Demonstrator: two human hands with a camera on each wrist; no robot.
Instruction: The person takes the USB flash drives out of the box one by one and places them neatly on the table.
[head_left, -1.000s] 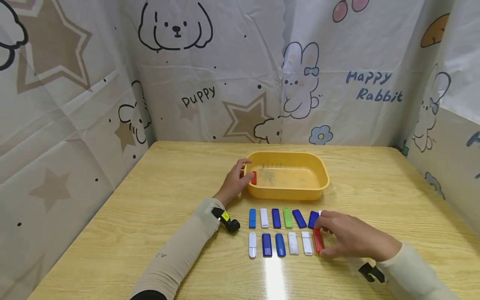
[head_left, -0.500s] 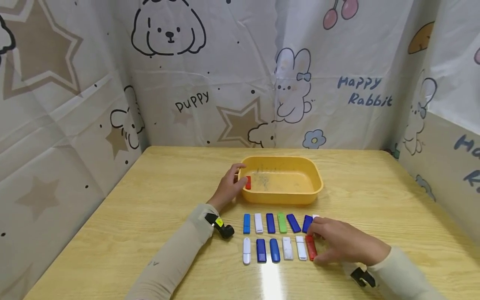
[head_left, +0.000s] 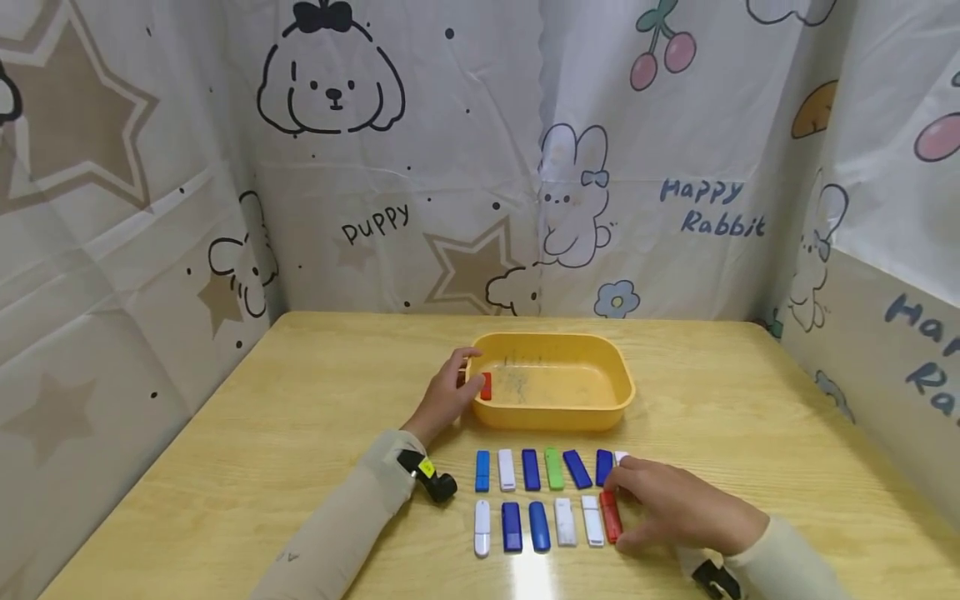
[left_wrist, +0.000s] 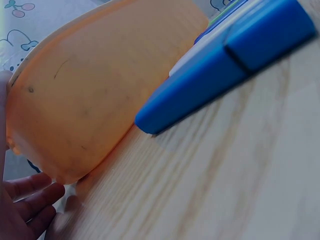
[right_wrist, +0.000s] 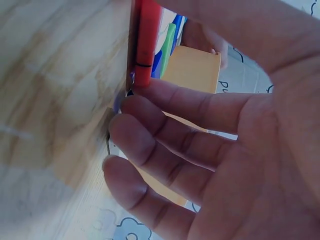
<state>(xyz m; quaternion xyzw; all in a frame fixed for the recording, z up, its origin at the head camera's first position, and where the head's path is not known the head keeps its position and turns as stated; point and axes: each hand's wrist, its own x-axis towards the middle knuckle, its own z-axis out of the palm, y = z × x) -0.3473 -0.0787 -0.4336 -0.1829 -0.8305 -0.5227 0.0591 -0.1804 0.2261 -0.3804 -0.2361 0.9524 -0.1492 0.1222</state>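
Note:
My left hand (head_left: pixel 442 396) grips the left end of a yellow plastic tub (head_left: pixel 555 419), thumb over the rim. Beside that thumb, a small red piece (head_left: pixel 487 387) shows inside the tub. My right hand (head_left: pixel 686 508) pinches a red USB stick (head_left: pixel 611 518) lengthwise, thumb at its near end and index finger at its far end. That stick lies at the right end of the near row, slightly tilted. The right wrist view shows the index fingertip touching the red stick (right_wrist: pixel 146 45), the other fingers (right_wrist: pixel 131 140) loosely bent near the table.
Two rows of USB sticks lie before the tub, among them a light blue one (head_left: pixel 482 471), a green one (head_left: pixel 554 468) and a white one (head_left: pixel 592 521). A white stick (head_left: pixel 620 457) is partly hidden behind my right hand. Printed curtains (head_left: pixel 375 167) enclose the wooden table (head_left: pixel 337 375).
The head view has tilted up and shifted slightly right. My right hand has nudged the red USB stick a little left, closer to the white one beside it. The left hand keeps its hold.

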